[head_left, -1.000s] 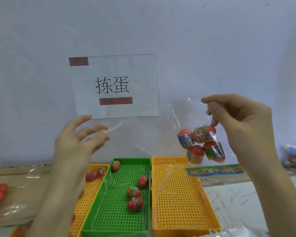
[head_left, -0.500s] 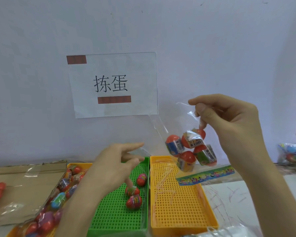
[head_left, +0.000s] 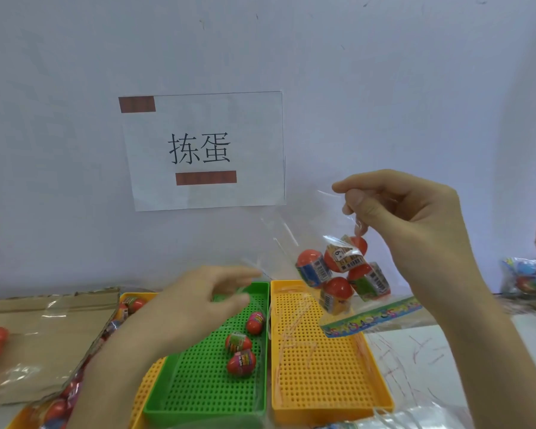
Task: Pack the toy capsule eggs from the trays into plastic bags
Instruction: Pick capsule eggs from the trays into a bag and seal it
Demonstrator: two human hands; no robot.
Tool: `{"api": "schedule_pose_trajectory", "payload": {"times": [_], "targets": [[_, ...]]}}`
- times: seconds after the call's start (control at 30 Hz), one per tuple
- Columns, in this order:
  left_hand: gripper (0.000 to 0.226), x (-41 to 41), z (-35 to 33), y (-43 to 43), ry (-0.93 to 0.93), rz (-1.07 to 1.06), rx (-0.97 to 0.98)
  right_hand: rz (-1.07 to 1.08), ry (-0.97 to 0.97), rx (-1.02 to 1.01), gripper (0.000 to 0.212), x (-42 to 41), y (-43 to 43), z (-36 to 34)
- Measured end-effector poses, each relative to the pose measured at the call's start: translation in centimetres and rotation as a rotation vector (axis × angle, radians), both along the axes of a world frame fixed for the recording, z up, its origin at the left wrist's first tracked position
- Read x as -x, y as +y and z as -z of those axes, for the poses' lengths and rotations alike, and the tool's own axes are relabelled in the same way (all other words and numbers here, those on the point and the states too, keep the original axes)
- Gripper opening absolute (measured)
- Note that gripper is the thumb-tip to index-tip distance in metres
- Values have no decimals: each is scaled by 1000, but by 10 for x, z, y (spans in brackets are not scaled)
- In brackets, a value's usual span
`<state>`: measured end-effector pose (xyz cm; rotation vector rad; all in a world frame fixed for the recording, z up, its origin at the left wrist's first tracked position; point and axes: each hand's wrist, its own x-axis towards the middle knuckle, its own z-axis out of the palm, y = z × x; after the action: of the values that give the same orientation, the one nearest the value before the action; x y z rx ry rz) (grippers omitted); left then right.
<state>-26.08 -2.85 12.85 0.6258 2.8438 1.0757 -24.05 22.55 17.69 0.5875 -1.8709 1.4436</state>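
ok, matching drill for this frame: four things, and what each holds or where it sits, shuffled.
1. bag
2. green tray
3. right yellow tray
4. paper sign

A. three loose eggs in it
B. no eggs in it
C. four packed eggs inside, pinched by the right hand
D. on the wall

Pairs: 1-C, 2-A, 3-B, 4-D

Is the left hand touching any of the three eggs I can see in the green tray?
Apart. The head view shows bare green tray between the left hand and the nearest egg.
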Motion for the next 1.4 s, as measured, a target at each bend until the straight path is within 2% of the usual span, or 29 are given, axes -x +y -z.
{"api": "schedule_pose_trajectory", "payload": {"times": [0.07, 0.13, 0.17, 0.23, 0.27, 0.3, 0.33, 0.37, 0.4, 0.47, 0.5, 0.53, 0.6, 0.67, 0.7, 0.73, 0.77, 0.8, 0.83, 0.87, 0.9, 0.97, 1.0, 1.03, 1.07, 1.13, 1.2, 1.3, 1.4], "targets": [[40, 3, 7, -9, -115, 0, 233, 2, 0, -5, 22, 0, 1, 0], [40, 8, 12, -14, -62, -59, 198, 2, 1, -8, 22, 0, 1, -1], [39, 10, 11, -13, 33, -117, 63, -1, 2, -6, 21, 0, 1, -1], [39, 13, 11, -9, 226, -181, -448, -10, 1, -10, 21, 0, -1, -1], [37, 12, 6, -7, 189, -148, -752, -15, 0, -14, 21, 0, -1, -1], [37, 12, 1, -2, 60, -66, -1018, -17, 1, -16, 21, 0, -2, 0], [37, 11, 0, 2, -42, -11, -1126, -18, 2, -20, 21, 1, -2, 0], [37, 12, 2, 3, -59, -47, -1027, -20, 0, -25, 21, 1, -3, 0], [37, 14, 8, 2, -5, -139, -715, -22, -2, -29, 21, 1, -3, 1], [43, 17, 20, -1, -3, -178, 66, -27, -4, -32, 21, 1, -4, 1], [44, 16, 22, -3, -78, -128, 274, -28, -8, -32, 21, 1, -4, 1], [41, 13, 23, -5, -160, -71, 302, -29, -12, -35, 21, 1, -4, 1], [29, 9, 14, -2, -192, -19, 70, -27, -17, -40, 21, 1, -5, 1], [21, 15, 12, -5, 25, -83, -353, -27, -15, -43, 22, 0, -6, 1], [20, 16, 9, -9, 75, -83, -569, -28, -15, -47, 22, 0, -6, 1], [21, 15, 4, -14, 30, 6, -780, -29, -15, -53, 22, 0, -6, 1], [26, 11, -3, -16, -106, 167, -988, -27, -13, -58, 22, 1, -6, 1], [31, 7, -5, -16, -276, 300, -1112, -23, -11, -60, 22, 1, -5, 1], [34, 5, -3, -16, -393, 290, -1081, -19, -10, -59, 22, 1, -5, 1], [36, 3, 8, -19, -357, 158, -866, -18, -10, -57, 22, 1, -5, 1], [39, 2, 24, -27, -225, 96, -541, -19, -12, -56, 22, 1, -5, 2], [41, 6, 28, -23, -267, -46, 206, -25, -19, -53, 22, 2, -6, 2], [41, 6, 18, -14, -204, -138, 307, -26, -21, -56, 22, 2, -6, 3], [39, 3, 8, -9, -188, -116, 197, -27, -21, -58, 22, 2, -6, 2], [38, -4, -3, -6, -163, -78, -42, -28, -19, -53, 22, 2, -7, 2], [28, -12, -20, 2, 24, -83, -470, -38, -16, -28, 23, 1, -7, 3], [27, -12, -23, 10, 144, -90, -579, -63, -15, 0, 23, 1, -9, 3], [44, -13, -14, 27, -43, 40, -611, -113, -11, 69, 20, -2, -10, 3], [26, -12, -9, 44, -70, 151, -899, -166, -41, 163, 20, -2, -14, 3]]}}
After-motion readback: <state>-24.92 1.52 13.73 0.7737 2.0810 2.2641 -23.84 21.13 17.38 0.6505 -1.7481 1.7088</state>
